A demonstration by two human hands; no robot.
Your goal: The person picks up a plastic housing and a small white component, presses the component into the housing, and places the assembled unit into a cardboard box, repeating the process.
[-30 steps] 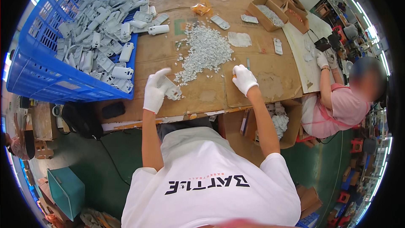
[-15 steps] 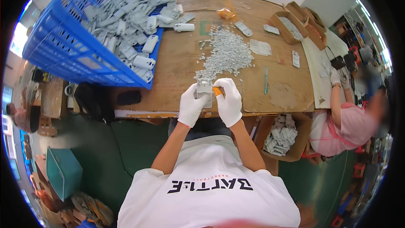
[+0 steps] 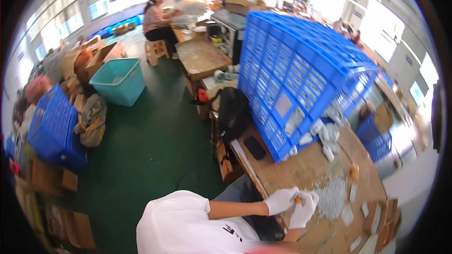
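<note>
Both my hands wear white gloves and are close together over the near edge of the table (image 3: 301, 155), at the lower right. My left hand (image 3: 279, 201) is closed; the white plastic casing seen in it half a second ago is mostly hidden by the gloves. My right hand (image 3: 303, 211) grips a tool with an orange handle (image 3: 298, 200), its working end hidden. Just beyond the hands lies a spread pile of small pale pieces (image 3: 333, 198). White plastic casings (image 3: 329, 136) spill from the tipped blue crate (image 3: 282, 80).
A black bag (image 3: 233, 113) and a dark flat object (image 3: 254, 147) lie by the crate. Small cardboard boxes (image 3: 376, 216) stand at the table's right. Leftward are a teal bin (image 3: 120, 82), another blue crate (image 3: 54, 127) and a seated person (image 3: 160, 23).
The view has swung left and up, so my hands now appear at the lower right. They stay close together, with the orange handle still in my right hand.
</note>
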